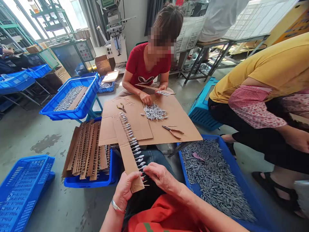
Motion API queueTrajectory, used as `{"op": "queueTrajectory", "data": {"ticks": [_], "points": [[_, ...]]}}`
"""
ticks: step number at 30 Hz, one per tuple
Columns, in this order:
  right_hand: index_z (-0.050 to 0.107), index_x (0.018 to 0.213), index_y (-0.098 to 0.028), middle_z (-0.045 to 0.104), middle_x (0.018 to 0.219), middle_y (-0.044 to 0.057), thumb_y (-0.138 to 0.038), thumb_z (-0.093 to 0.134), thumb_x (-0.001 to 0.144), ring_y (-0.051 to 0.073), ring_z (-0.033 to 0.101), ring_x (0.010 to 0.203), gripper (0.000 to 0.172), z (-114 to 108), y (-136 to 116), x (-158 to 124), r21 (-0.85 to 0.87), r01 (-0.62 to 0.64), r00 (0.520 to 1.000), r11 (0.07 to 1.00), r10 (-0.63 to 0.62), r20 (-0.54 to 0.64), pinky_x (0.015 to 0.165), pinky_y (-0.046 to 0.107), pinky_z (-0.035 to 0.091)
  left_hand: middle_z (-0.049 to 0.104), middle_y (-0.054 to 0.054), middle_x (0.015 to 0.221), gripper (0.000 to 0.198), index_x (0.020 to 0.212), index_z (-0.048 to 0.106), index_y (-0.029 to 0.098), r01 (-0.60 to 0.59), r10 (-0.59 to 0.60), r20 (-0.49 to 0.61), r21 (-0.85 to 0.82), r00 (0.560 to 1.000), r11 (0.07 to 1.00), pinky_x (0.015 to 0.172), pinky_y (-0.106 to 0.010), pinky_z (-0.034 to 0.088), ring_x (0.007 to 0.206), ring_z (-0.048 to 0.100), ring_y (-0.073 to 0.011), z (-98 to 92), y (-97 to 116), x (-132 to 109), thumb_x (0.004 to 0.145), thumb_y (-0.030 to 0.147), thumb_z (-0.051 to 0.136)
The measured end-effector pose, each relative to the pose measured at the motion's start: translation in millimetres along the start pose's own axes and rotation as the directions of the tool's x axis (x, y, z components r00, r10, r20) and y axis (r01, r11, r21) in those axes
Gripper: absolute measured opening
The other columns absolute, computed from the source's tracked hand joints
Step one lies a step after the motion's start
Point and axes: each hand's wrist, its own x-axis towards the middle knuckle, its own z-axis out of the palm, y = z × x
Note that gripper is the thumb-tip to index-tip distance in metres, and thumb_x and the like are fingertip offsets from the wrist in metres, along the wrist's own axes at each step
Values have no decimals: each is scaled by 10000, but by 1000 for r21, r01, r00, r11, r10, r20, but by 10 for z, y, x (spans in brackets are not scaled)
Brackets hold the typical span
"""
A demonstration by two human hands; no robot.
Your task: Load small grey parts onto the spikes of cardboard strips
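My left hand (125, 188) grips the near end of a long cardboard strip (126, 149) whose right edge carries a row of small silver pieces on wire pins (135, 145). My right hand (160, 175) pinches a pin at the strip's near edge, fingertips against the cardboard. The strip's far end rests on a large cardboard sheet (183, 129) that serves as a work surface. On the sheet lie a heap of silver pieces (154, 112) and two pairs of pliers (172, 130) (121, 107).
A blue crate full of silver pieces (214, 177) stands at my right, a blue tray of filled strips (87, 154) at my left. A person in red sits opposite; one in yellow bends at right. More blue crates (72, 100) (21, 190) stand on the concrete floor.
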Motion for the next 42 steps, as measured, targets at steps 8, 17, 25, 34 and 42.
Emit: {"op": "queueTrajectory", "data": {"ticks": [8,17,25,34,42], "points": [[687,1002,-224,632,867,45,-341,379,1050,147,583,738,333,-6,-16,-21,3,-1,1000,1000,1,-22,682,242,469,772,-109,807,370,888,692,104,3,-3,16,-8,1000,1000,690,-344,569,682,712,-230,1,1,1,576,191,871],[676,995,-219,695,906,64,-371,375,1054,166,651,797,342,4,-31,19,-43,44,998,998,-46,-36,727,249,493,765,-96,787,386,890,695,103,-4,5,14,-5,1000,1000,662,-328,562,661,696,-209,-14,7,10,559,181,879],[652,883,-223,643,692,13,-305,399,1042,142,579,602,310,-45,-46,60,-234,39,999,972,-30,43,582,228,395,746,-70,743,428,869,680,114,-19,19,25,16,1000,1000,615,-322,547,637,680,-204,-38,-9,33,519,198,912],[624,862,-194,673,754,34,-183,450,989,153,609,668,217,-28,24,112,-254,100,993,962,-80,86,604,230,398,743,-62,731,421,883,680,111,-50,50,14,9,999,999,595,-310,532,607,670,-194,-58,-67,71,532,192,897],[594,773,-193,635,674,14,-225,429,1008,133,577,600,289,23,52,121,-122,101,994,987,-94,64,592,219,405,742,-54,705,397,866,678,114,-44,44,-6,2,999,999,580,-299,536,588,667,-185,-70,-66,98,534,176,887]]}}
